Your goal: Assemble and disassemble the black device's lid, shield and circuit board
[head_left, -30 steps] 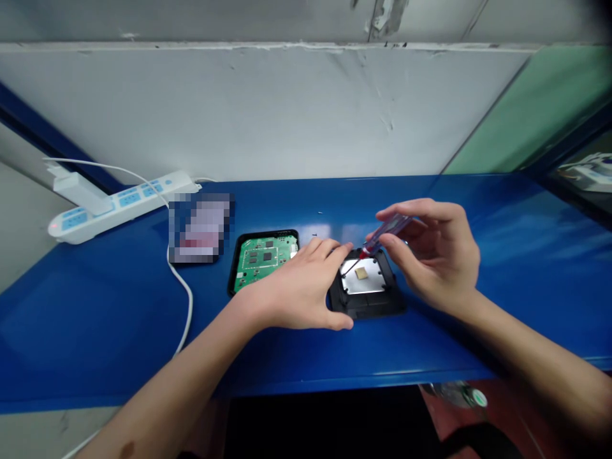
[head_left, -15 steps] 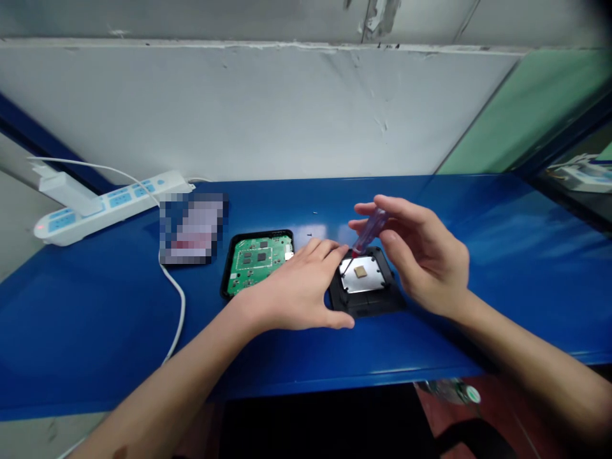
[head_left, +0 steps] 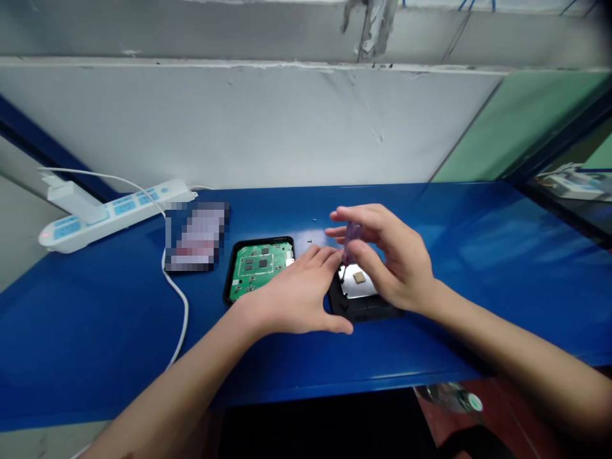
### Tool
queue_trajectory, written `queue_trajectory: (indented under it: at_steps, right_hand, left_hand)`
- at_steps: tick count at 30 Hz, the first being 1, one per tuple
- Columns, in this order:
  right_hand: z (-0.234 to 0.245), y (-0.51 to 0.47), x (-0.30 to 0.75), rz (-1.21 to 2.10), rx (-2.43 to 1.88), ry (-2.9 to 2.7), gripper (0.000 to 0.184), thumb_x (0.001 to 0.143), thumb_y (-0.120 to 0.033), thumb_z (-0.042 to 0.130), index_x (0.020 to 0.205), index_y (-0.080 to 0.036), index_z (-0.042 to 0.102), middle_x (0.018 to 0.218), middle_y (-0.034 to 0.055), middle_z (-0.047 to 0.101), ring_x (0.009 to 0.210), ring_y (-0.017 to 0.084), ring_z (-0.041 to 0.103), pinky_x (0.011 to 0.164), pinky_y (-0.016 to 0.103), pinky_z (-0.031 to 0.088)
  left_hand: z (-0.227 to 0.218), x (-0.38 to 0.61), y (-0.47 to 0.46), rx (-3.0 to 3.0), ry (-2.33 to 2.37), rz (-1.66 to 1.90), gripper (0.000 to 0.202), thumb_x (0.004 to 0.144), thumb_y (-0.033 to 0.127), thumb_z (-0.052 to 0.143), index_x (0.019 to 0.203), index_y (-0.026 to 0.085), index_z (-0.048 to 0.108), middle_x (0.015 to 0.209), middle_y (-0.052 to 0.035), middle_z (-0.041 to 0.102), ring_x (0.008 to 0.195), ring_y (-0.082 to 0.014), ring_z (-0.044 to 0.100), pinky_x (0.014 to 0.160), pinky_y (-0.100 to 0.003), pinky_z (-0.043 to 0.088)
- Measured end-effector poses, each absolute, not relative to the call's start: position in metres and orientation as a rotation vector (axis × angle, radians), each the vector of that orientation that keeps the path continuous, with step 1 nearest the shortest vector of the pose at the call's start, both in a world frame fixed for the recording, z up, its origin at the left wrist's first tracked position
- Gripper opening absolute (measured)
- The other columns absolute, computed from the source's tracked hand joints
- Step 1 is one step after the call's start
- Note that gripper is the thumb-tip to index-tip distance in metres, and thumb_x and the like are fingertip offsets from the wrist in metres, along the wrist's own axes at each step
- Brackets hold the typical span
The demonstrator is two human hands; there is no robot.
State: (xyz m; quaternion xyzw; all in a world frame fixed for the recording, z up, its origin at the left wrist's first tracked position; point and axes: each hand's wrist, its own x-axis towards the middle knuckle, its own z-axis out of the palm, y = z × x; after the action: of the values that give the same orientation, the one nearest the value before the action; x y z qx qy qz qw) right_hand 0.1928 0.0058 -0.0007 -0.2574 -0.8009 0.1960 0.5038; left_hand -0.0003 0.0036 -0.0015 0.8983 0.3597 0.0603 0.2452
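Observation:
My right hand [head_left: 396,255] is closed around the clear purplish handle of a screwdriver [head_left: 352,237]. The tool stands nearly upright, its tip at the upper left corner of a silver metal plate [head_left: 352,289]. That plate, with a tan square pad [head_left: 359,277] at its middle, sits in a black plastic cover [head_left: 368,311]. My left hand [head_left: 299,287] rests at the cover's left edge, fingers stretched out and thumb spread. Under its wrist side, a green circuit board [head_left: 255,264] in a black housing is partly hidden. My right hand hides the plate's right part.
Two small screws, a dark one [head_left: 310,241] and a lighter one [head_left: 314,220], lie behind my left hand on the blue table [head_left: 478,255]. At left are a pixelated flat object [head_left: 201,236], a white power strip [head_left: 119,213] and a white cable [head_left: 184,312]. A bottle [head_left: 452,396] lies below the table edge.
My right hand has moved left with the screwdriver, which now stands more upright over the plate's corner. My left hand has stayed by the cover. The view has tilted slightly upward.

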Motion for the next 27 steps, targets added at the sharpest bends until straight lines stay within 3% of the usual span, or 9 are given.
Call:
queue_trajectory:
  at_steps: [3, 7, 12, 14, 16, 19, 22, 27]
  right_hand:
    - [0.001, 0.003, 0.186, 0.531, -0.667, -1.87, 0.047, 0.099, -0.012, 0.05, 0.141, -0.032, 0.053, 0.131, 0.0037, 0.067, 0.106, 0.018, 0.072, 0.084, 0.035, 0.067]
    - [-0.004, 0.003, 0.183, 0.457, -0.686, -1.742, 0.049, 0.092, -0.012, 0.065, 0.136, -0.033, 0.058, 0.112, 0.0013, 0.071, 0.097, 0.017, 0.072, 0.076, 0.033, 0.066]
    - [-0.009, 0.008, 0.19, 0.351, -0.644, -1.739, 0.041, 0.082, -0.022, 0.08, 0.119, -0.033, 0.067, 0.092, 0.0003, 0.063, 0.077, 0.016, 0.065, 0.06, 0.032, 0.061]
    - [-0.009, 0.008, 0.193, 0.329, -0.639, -1.758, 0.037, 0.086, -0.026, 0.076, 0.121, -0.032, 0.067, 0.093, 0.0013, 0.064, 0.078, 0.017, 0.065, 0.061, 0.033, 0.061]
    - [-0.009, 0.005, 0.193, 0.378, -0.659, -1.768, 0.034, 0.096, -0.025, 0.061, 0.129, -0.032, 0.064, 0.106, 0.0039, 0.067, 0.086, 0.018, 0.069, 0.07, 0.037, 0.064]
    - [-0.008, -0.002, 0.192, 0.48, -0.67, -1.776, 0.044, 0.101, -0.017, 0.046, 0.142, -0.032, 0.055, 0.127, 0.0054, 0.066, 0.099, 0.019, 0.073, 0.083, 0.042, 0.066]
    - [-0.008, -0.006, 0.189, 0.487, -0.708, -1.778, 0.052, 0.099, -0.013, 0.051, 0.146, -0.035, 0.05, 0.128, 0.0041, 0.068, 0.102, 0.021, 0.073, 0.081, 0.041, 0.068]
    - [-0.012, 0.0, 0.189, 0.368, -0.755, -1.703, 0.048, 0.087, -0.017, 0.072, 0.131, -0.034, 0.062, 0.102, 0.0023, 0.068, 0.086, 0.019, 0.069, 0.078, 0.042, 0.066]
  left_hand:
    - [-0.003, 0.0, 0.004, 2.453, 0.982, 0.161, 0.097, 0.073, 0.062, 0.079, 0.149, 0.019, 0.036, 0.154, -0.0166, 0.04, 0.146, -0.0427, 0.03, 0.115, -0.056, 0.035]
    - [-0.002, 0.0, 0.003, 2.452, 0.981, 0.143, 0.102, 0.074, 0.06, 0.079, 0.152, 0.014, 0.031, 0.15, -0.0185, 0.044, 0.144, -0.0407, 0.034, 0.114, -0.052, 0.037]
    - [0.001, 0.001, 0.002, 2.436, 0.983, 0.142, 0.087, 0.073, 0.057, 0.08, 0.141, 0.016, 0.046, 0.139, -0.0147, 0.053, 0.135, -0.0392, 0.045, 0.11, -0.05, 0.042]
    - [0.001, 0.0, 0.002, 2.443, 0.982, 0.145, 0.087, 0.073, 0.058, 0.08, 0.142, 0.015, 0.046, 0.142, -0.015, 0.05, 0.136, -0.0391, 0.043, 0.11, -0.051, 0.041]
    - [0.0, 0.0, 0.002, 2.452, 0.985, 0.147, 0.092, 0.074, 0.058, 0.079, 0.145, 0.014, 0.042, 0.147, -0.0166, 0.047, 0.139, -0.0393, 0.039, 0.111, -0.051, 0.04]
    - [-0.002, 0.0, 0.002, 2.455, 0.983, 0.153, 0.094, 0.075, 0.06, 0.077, 0.149, 0.016, 0.037, 0.15, -0.0169, 0.044, 0.141, -0.0399, 0.037, 0.11, -0.051, 0.041]
    - [-0.001, 0.0, 0.002, 2.458, 0.985, 0.147, 0.096, 0.076, 0.06, 0.076, 0.151, 0.018, 0.034, 0.151, -0.0164, 0.044, 0.142, -0.0411, 0.035, 0.11, -0.052, 0.04]
    - [0.001, 0.001, 0.002, 2.45, 0.992, 0.136, 0.091, 0.075, 0.06, 0.077, 0.146, 0.017, 0.04, 0.144, -0.0153, 0.049, 0.135, -0.04, 0.043, 0.107, -0.051, 0.042]
